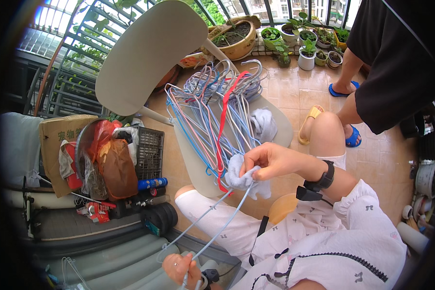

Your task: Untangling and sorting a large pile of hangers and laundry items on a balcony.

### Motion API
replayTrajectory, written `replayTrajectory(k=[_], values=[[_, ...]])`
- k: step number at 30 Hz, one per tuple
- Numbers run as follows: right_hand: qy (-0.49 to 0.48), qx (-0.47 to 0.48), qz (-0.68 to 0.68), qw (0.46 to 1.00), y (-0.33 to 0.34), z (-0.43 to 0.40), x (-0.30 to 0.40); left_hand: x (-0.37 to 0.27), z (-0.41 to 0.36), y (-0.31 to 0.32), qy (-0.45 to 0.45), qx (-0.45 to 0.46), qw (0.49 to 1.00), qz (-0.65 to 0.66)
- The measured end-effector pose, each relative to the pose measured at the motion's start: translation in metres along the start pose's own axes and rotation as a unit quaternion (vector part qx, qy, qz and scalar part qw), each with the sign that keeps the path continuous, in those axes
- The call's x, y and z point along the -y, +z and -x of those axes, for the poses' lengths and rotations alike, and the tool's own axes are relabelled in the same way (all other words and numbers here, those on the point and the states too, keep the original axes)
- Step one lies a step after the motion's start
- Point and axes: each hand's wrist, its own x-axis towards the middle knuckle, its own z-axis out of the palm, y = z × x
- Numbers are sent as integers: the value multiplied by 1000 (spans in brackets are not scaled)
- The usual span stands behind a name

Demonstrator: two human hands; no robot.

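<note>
A light-blue wire clothes hanger (pixel 223 226) stretches from my lap up to the chair seat. My left hand (pixel 183 269), at the bottom, grips its lower end. My right hand (pixel 272 161) pinches a pale grey-blue cloth (pixel 239 174) bunched around the hanger's other end, so that end is hidden. Just beyond the cloth, a heap of blue, pink and white wire hangers (pixel 206 108) lies on a beige chair seat (pixel 281 119). A red strap (pixel 223 127) runs across the heap. Another crumpled grey cloth (pixel 264 125) sits beside it on the seat.
The chair's backrest (pixel 152 54) rises at the upper left. A person in blue slippers (pixel 353 136) stands at the right. Potted plants (pixel 307 54) line the railing. A black plastic crate (pixel 149 152), bags (pixel 117 166) and a blue spray can (pixel 152 183) are at left.
</note>
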Motion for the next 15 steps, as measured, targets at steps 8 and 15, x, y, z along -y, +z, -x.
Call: replayTrajectory(k=[8, 15], values=[[-3, -10, -47, 999, 2, 1, 11, -4, -10, 2, 54, -76, 995, 20], [-16, -19, -41, 999, 1, 1, 6, -2, -7, -2, 55, -13, 998, 20]])
